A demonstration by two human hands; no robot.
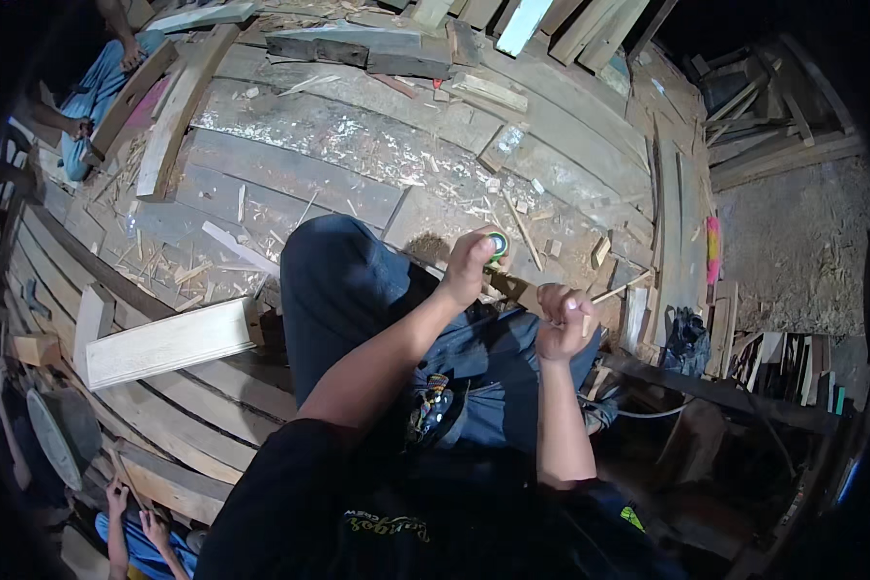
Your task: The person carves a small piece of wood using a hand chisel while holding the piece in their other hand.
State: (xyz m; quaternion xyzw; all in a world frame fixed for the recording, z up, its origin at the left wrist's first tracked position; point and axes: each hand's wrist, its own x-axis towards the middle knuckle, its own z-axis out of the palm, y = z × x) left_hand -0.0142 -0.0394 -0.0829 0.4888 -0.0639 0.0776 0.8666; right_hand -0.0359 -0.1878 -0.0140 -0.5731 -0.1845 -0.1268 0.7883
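My left hand (467, 269) is closed around a small round thing with a green and white rim (498, 246); its exact kind is not clear. My right hand (563, 327), also closed, grips a thin wooden stick (621, 288) that sticks out to the right of my fingers. Both hands are raised over my lap, a short way apart, with my bent knees in dark trousers below them. Just beyond the hands, another narrow wooden strip (522, 230) lies on the plank floor (295, 179) among shavings and small offcuts.
A pale board (169, 345) lies at my left. Beyond it are a long beam (186, 111) and a person's hands (79, 128) on a plank at the far left. Another person's hands (135, 512) show at lower left. A dark plastic bag (686, 340) sits at right.
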